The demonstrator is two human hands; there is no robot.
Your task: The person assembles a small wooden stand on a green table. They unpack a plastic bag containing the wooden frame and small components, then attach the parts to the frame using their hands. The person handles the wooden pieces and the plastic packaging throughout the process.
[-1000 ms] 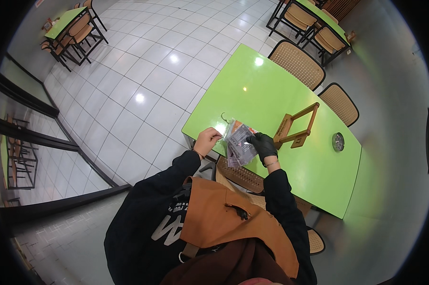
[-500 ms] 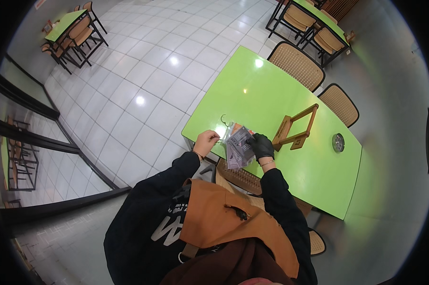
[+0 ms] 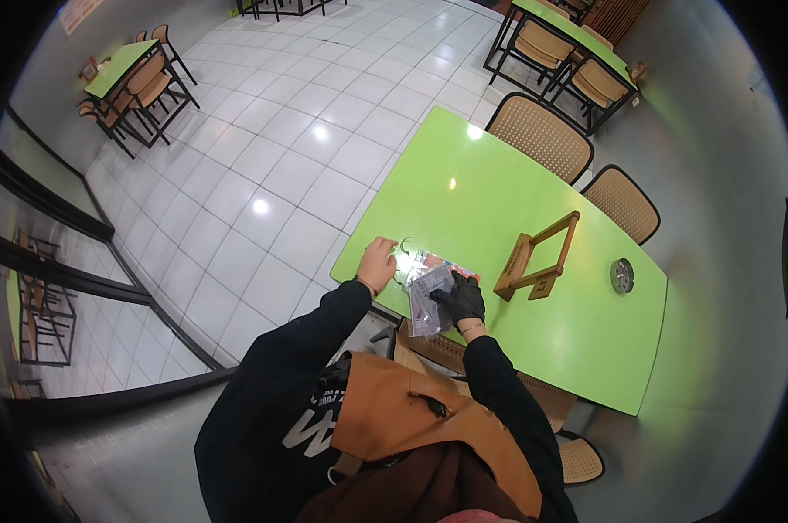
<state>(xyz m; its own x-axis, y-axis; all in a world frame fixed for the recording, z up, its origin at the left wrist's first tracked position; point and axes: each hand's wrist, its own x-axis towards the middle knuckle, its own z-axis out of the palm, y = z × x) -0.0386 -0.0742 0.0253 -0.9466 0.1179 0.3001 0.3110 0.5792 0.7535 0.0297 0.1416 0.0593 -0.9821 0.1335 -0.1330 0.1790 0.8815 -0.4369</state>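
Observation:
My right hand (image 3: 462, 301), in a black glove, grips a stack of printed cards in clear plastic sleeves (image 3: 427, 307) at the near left edge of the green table (image 3: 481, 187). Some orange-red shows on a card beneath the grey ones. Bare, my left hand (image 3: 377, 263) rests at the table's left edge with its fingers a little apart. Close to its fingertips lies a thin, curved metal ring (image 3: 406, 245). Glare on the tabletop blurs the small gap between that hand and the sleeves.
A wooden frame stand (image 3: 518, 266) is to the right of the cards, with a round ashtray (image 3: 621, 275) beyond it. Woven-backed chairs (image 3: 540, 135) line the far side, and another chair (image 3: 437, 349) is tucked at the near side. Glass panels (image 3: 132, 292) stand at the left.
Both hands have come lower, and the sleeved cards have tilted and shifted slightly toward me. My left fingers have loosened from a pinch. The view has tipped up a little.

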